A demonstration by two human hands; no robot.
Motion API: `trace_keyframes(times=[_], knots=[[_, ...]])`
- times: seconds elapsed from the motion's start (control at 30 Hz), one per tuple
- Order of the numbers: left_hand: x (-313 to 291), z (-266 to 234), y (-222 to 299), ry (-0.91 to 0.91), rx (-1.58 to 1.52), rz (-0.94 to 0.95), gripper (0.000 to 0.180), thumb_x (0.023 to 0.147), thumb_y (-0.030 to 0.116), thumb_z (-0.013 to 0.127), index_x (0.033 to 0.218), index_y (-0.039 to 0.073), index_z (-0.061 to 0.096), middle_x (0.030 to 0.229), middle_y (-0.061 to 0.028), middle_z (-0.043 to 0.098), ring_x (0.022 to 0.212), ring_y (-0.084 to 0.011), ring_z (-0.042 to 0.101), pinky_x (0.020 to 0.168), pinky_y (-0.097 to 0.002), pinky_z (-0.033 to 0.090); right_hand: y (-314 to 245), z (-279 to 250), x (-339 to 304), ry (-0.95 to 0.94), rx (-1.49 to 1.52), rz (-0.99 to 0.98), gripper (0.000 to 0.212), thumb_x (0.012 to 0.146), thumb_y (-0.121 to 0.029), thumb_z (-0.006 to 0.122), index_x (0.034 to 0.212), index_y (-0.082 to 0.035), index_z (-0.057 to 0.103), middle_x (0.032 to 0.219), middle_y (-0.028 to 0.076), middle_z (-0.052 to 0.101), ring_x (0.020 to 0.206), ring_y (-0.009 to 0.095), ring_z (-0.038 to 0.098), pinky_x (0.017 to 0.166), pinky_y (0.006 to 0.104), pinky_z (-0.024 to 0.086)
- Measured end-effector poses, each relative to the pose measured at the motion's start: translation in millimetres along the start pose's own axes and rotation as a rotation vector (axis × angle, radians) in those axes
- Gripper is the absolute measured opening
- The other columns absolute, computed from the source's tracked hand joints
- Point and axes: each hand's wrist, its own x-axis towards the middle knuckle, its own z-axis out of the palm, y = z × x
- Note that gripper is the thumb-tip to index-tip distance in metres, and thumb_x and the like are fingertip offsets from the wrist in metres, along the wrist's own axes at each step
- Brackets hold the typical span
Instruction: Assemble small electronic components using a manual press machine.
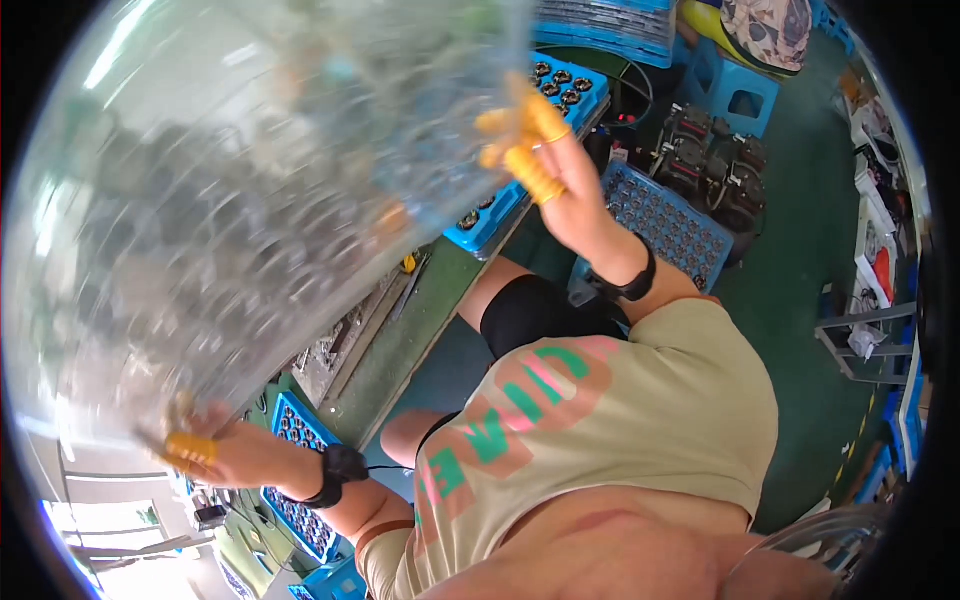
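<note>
A large clear plastic tray [230, 210] with rows of round pockets is held up close in front of me, blurred by motion. My left hand [225, 450], yellow covers on its fingers, grips the lower-left edge. At the opposite edge my right hand [560, 175] pinches the sheet, its fingers also in yellow covers. Some fingertips show only dimly through the plastic. Behind the right hand, a blue tray [597, 105] of round metal parts lies on the green workbench [440, 300], partly hidden by the clear tray.
More blue trays of round parts stand low beside me: one right [670, 225], another left [300, 430]. Stacked blue trays [610, 30] rise at the back. Dark machinery [710, 165] and a blue stool [745, 95] sit on the floor. Shelving [875, 230] runs along the right.
</note>
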Motion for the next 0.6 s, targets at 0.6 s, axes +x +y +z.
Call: trace_keyframes(times=[0.6], knots=[[-98.0,134.8,-161.7,-0.705,0.376,-1.014,0.062,0.093,0.018,0.064,0.144,-0.003,0.034,0.105,-0.0148,0.064,0.089,-0.0182,0.063,0.077,-0.0310,0.051,112.3,-297.1,38.7,0.148,-1.018,0.529,0.032,0.095,-0.012,0.054,0.125,-0.006,0.063,0.101,0.007,0.070,0.088,0.013,0.060,0.079,0.0250,0.045]])
